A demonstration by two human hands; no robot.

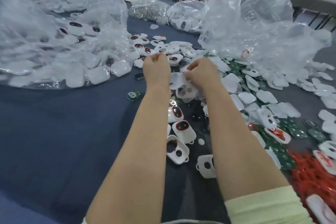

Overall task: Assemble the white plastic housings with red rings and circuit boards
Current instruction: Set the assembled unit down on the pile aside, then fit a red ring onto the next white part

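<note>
Pale yellow sleeve (261, 203) on the right arm, both forearms bare

**Loose parts in mixed heaps**

White rounded plastic housings (177, 149) with two round holes lie hollow-side up at 6 o'clock. Fitted housings (184, 129) with red-edged dark windows lie beside them and at 12 o'clock. Flat white plastic covers (267, 96) spread at 3 o'clock over green circuit boards (298, 132). Red plastic rings (312, 174) heap at 4 o'clock. The right hand (201, 72) pinches one cover (177, 80) near centre.
</note>
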